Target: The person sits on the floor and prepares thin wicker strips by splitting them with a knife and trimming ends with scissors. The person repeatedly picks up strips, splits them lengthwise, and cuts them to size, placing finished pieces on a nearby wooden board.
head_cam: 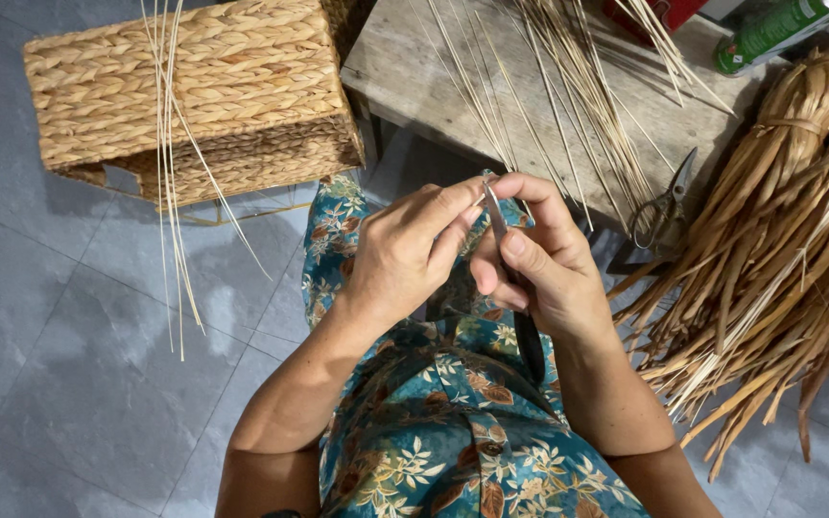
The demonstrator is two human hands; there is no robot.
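Both my hands meet over my lap, which is covered in teal flowered cloth (453, 432). My right hand (544, 264) is closed around a small knife whose black handle (530, 347) sticks out below my palm. Its thin metal blade (494, 213) points up between my thumbs. My left hand (405, 254) pinches the upper end of the blade with thumb and forefinger. I cannot tell whether a thin strand lies between those fingers.
A woven basket (194, 86) stands on the grey tiled floor at the upper left, with long thin sticks (170, 173) across it. A low wooden table (405, 67) holds more sticks, scissors (664, 206) and a green can (769, 34). A bundle of dried fibre (779, 249) lies at the right.
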